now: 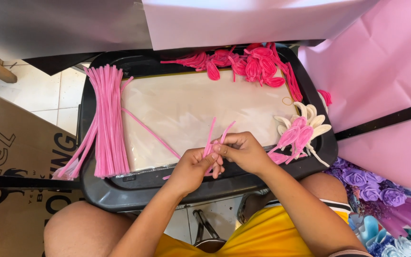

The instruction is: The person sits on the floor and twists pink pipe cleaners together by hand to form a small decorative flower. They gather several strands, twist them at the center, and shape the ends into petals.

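My left hand (pixel 194 167) and my right hand (pixel 243 150) meet over the near edge of a black tray (pixel 102 192) on my lap. Together they pinch a bent pink pipe cleaner (pixel 211 134) whose two ends stick up from between my fingers. A long bundle of straight pink pipe cleaners (pixel 105 121) lies along the tray's left side. A single loose pink pipe cleaner (pixel 149 132) lies across the pale sheet in the tray, left of my hands.
Dark pink folded petal shapes (pixel 248 64) pile at the tray's far edge. Light pink and white petal shapes (pixel 300 131) sit at its right side. Pink paper (pixel 381 81) hangs on the right, purple and blue flowers (pixel 372 190) lie below it, and a cardboard box (pixel 10 157) stands left.
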